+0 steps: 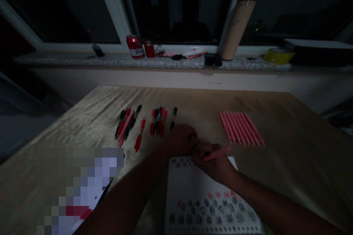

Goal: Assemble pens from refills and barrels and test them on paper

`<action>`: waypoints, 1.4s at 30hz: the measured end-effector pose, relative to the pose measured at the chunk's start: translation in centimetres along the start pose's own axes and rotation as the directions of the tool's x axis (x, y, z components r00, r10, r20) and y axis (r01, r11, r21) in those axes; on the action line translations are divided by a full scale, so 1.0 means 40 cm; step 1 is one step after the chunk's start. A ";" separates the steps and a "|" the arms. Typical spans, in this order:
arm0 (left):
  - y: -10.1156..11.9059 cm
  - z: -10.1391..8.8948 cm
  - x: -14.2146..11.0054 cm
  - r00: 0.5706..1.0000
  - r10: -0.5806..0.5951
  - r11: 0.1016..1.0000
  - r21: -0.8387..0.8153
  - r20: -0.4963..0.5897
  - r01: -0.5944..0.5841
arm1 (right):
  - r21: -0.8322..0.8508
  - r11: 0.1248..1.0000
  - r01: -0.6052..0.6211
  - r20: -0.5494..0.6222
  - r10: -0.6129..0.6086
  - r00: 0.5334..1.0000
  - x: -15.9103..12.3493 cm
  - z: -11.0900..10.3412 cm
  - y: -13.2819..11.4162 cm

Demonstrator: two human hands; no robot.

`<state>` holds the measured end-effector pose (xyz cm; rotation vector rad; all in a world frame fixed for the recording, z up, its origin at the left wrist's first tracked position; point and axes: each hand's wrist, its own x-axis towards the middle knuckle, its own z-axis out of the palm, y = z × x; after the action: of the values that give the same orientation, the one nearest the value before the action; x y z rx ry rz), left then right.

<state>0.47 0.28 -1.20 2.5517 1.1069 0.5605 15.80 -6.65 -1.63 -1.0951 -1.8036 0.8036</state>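
Observation:
A pink pen [217, 153] is held in my right hand [216, 163], its rear end pointing right and its tip hidden by the fingers. That hand rests on the upper part of a spiral notebook [187, 183]. Black scribbled circles and red marks cover parts of the page. My left hand [182, 137] lies curled at the notebook's top edge, its fingertips close to my right hand; what they hold, if anything, is hidden. Just beyond it lies a black pen [174, 117]. Off to the right, several pink pens [238, 127] lie side by side in a row.
Left of my hands are a bundle of red and black pens [158, 121], a single red pen [140, 134] and a mixed pile of pens [127, 123]. A can [135, 47], a tall cylinder [241, 24] and yellow tape [279, 56] stand along the windowsill [110, 61].

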 end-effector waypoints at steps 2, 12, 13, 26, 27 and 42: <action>0.001 -0.003 0.001 1.000 -0.009 1.000 0.007 0.007 0.009 | -0.015 1.000 0.001 -0.001 -0.001 1.000 -0.002 0.002 0.004; 0.004 -0.004 0.001 1.000 -0.013 1.000 0.007 0.010 0.013 | -0.045 0.999 -0.020 0.010 0.021 1.000 -0.004 -0.006 -0.001; 0.004 -0.003 0.001 1.000 -0.018 1.000 0.006 0.016 0.017 | -0.031 0.999 -0.027 -0.006 0.027 1.000 -0.003 -0.008 -0.003; 0.003 -0.004 0.001 1.000 -0.021 1.000 0.001 0.021 0.021 | -0.035 0.998 -0.047 -0.008 0.046 0.999 -0.002 -0.006 0.001; 0.003 -0.004 0.001 1.000 -0.019 1.000 0.002 0.014 0.019 | -0.038 0.998 -0.047 -0.023 0.046 0.999 -0.002 -0.007 0.001; 0.005 -0.007 0.000 0.999 -0.018 1.000 0.006 0.027 0.018 | 0.002 1.000 -0.031 -0.022 0.031 0.999 0.003 -0.012 -0.001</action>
<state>0.46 0.19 -0.86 2.5438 1.1222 0.5175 16.19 -6.52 -1.34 -1.1295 -1.7709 0.8084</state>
